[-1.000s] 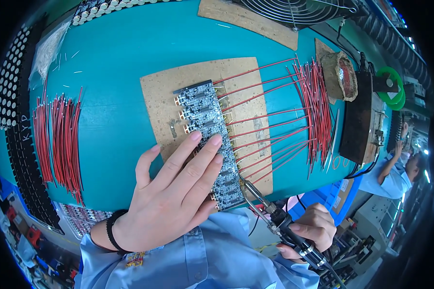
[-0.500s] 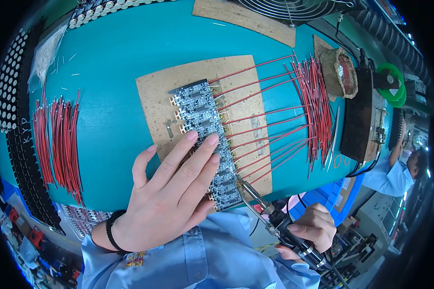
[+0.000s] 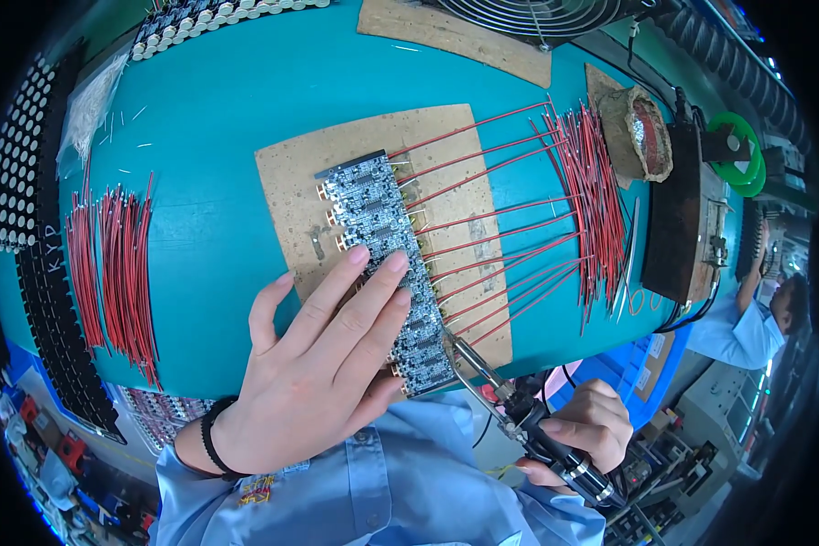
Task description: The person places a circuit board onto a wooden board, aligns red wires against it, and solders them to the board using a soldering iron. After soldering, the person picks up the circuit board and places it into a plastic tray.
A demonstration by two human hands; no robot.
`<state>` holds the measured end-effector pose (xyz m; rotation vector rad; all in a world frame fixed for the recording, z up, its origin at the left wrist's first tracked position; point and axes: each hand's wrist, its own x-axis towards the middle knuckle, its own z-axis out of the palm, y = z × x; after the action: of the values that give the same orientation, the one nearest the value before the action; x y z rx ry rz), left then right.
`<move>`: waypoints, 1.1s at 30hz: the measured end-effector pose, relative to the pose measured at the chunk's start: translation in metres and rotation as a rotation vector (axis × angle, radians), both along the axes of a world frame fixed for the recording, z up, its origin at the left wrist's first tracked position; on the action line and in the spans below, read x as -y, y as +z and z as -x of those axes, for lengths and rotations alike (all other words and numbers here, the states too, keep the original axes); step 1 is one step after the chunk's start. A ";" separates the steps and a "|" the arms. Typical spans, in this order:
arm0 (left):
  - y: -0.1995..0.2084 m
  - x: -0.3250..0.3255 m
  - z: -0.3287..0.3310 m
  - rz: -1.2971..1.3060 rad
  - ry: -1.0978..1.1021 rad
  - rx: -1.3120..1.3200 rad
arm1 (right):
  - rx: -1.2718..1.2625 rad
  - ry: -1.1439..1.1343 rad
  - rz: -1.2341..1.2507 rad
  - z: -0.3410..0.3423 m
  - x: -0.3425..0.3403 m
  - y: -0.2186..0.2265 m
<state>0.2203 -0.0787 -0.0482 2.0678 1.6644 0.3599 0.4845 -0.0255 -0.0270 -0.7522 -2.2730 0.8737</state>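
Note:
A long strip of circuit boards lies on a brown fibreboard sheet, slanting toward me. My left hand rests over its lower half with fingers stretched out, the fingertips pressing on the boards and hiding part of them. In my right hand is a soldering iron with a solder feed tube, fingers wrapped round its dark handle. Its tip touches or nearly touches the strip's right edge near the lower end. Several red wires run from that edge to the right.
A pile of red wires lies at the right, beside tweezers and a dark metal box. Two more wire bundles are at the left. A fan stands at the back. A person sits farther right.
The whole view has shifted very slightly. My left hand stays on the boards, and the soldering iron keeps nearly the same place at the strip's edge.

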 end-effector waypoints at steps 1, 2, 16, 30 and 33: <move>0.000 0.000 -0.001 -0.005 0.014 -0.003 | -0.024 -0.009 -0.005 0.001 0.000 -0.001; 0.000 0.000 -0.001 -0.008 0.029 -0.007 | -0.049 -0.017 -0.010 0.001 -0.001 -0.002; 0.001 0.000 -0.001 0.008 0.025 -0.012 | 0.063 -0.026 0.008 -0.008 0.006 0.008; 0.001 0.000 0.000 -0.007 -0.008 -0.011 | 0.023 -0.036 -0.018 -0.013 0.012 0.004; 0.001 0.001 -0.001 -0.014 -0.003 -0.010 | 0.035 -0.032 -0.011 -0.007 0.008 0.004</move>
<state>0.2208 -0.0796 -0.0474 2.0855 1.6683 0.3617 0.4916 -0.0340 -0.0227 -0.8023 -2.2888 0.8388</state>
